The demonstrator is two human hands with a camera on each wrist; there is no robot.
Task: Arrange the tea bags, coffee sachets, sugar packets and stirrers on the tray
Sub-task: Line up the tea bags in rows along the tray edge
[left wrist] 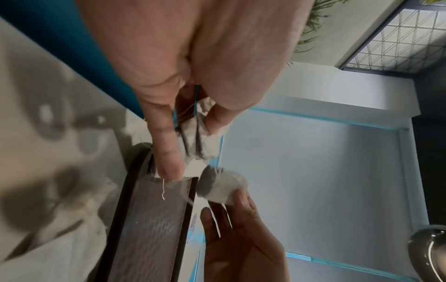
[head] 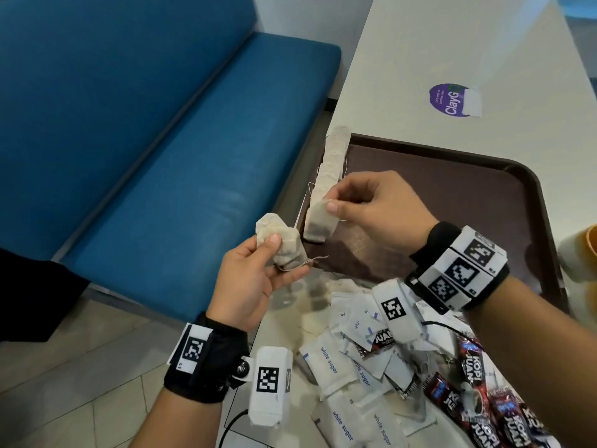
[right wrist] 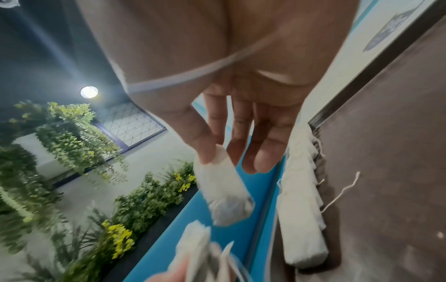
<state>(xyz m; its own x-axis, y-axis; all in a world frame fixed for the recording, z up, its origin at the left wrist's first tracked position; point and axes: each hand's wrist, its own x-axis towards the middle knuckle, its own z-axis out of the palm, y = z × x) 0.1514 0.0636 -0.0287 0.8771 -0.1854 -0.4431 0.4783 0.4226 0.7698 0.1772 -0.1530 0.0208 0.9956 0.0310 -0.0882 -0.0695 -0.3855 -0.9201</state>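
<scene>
My right hand (head: 371, 205) pinched one beige paper tea bag (head: 318, 221) over the brown plastic tray's (head: 504, 189) left edge; my left hand (head: 255, 279) gripped a small bunch of tea bags (head: 284, 247).

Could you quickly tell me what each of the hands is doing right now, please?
Left hand: holds a small bunch of tea bags.
Right hand: pinches a single tea bag by its top.

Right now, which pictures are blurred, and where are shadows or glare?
Head view: mostly sharp; hand shadows on the table beside the sugar packets. Left wrist view: blurred, shadows on the table, tray soft. Right wrist view: plants smeared, lamp flares.
</scene>
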